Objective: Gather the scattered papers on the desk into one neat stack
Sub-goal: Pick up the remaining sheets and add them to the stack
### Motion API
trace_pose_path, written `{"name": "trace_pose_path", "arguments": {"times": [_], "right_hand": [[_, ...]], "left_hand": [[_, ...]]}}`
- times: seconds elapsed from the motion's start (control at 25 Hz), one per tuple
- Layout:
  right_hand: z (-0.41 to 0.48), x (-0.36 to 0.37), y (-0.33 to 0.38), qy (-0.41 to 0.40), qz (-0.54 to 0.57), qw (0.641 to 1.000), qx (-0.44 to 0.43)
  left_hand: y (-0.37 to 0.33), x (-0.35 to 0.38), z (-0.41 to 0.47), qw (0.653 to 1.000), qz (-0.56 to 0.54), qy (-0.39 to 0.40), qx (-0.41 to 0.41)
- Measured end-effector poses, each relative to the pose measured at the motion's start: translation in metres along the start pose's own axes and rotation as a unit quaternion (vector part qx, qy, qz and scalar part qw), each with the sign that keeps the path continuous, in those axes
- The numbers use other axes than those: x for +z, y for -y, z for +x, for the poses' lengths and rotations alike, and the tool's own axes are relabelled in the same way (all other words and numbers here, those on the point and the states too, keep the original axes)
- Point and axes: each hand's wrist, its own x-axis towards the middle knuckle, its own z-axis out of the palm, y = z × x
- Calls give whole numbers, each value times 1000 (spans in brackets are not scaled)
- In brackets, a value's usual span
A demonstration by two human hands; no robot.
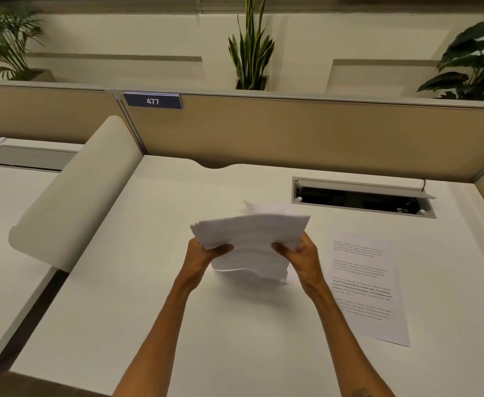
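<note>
A person at a white office desk [177, 282] lifts a bundle of printed sheets [251, 242] clear of the surface, the left hand [203, 253] and right hand [301, 253] clamped on its opposite side edges, thumbs on top and the other fingers hidden beneath. The two-sided grip appears meant to square the pages: the edges are not yet flush, with corners fanned at the upper left and the near edge drooping and curled. One printed page [366, 287] lies flat on the desk just beside the right forearm, apart from the bundle, and another sheet [266, 207] peeks out from behind it; whether that one rests on the desk cannot be told. An open cable hatch [364, 199] sits farther back to the right, below a fabric partition bearing the number plate 477 [152, 101]. By this reading the gathering is well along, with at least the loose page to the right left to add.
</note>
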Motion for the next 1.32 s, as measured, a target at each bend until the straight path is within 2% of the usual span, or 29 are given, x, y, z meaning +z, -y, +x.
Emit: {"name": "trace_pose_path", "arguments": {"times": [0.12, 0.28, 0.44, 0.64, 0.72, 0.84, 0.88, 0.92, 1.0, 1.04, 1.16, 1.32], "right_hand": [[-8, 9, -20, 1, -15, 999, 44], [-7, 16, -24, -16, -46, 997, 52], [-14, 18, -39, 11, -47, 993, 109], [-11, 21, -39, -20, -48, 992, 116], [-14, 24, -39, 5, -55, 990, 128], [-3, 12, -34, 50, -15, 990, 127], [4, 5, -35, 23, -15, 992, 122], [13, -2, -40, -37, -55, 990, 121], [34, -18, -56, -148, -204, 957, 143], [44, -22, -64, -164, -271, 933, 171], [70, -28, -79, -141, -382, 889, 209], [83, -25, -93, -102, -455, 851, 241]], "left_hand": [[17, 2, -9, 1000, 15, 23, -3], [18, -2, -7, 1000, -2, 10, 23], [28, -3, -13, 999, 35, 22, -9], [41, 3, -16, 999, 14, 28, -10], [50, 4, -19, 999, 28, 25, -19], [56, -5, -16, 998, -8, -23, -51], [57, -11, -15, 998, -19, -29, -61], [60, -16, -15, 997, -24, -32, -68], [64, -24, -14, 996, -28, -38, -78], [66, -26, -14, 995, -28, -43, -84], [73, -30, -14, 993, -24, -47, -102], [78, -39, -9, 992, -15, -49, -117]]}}
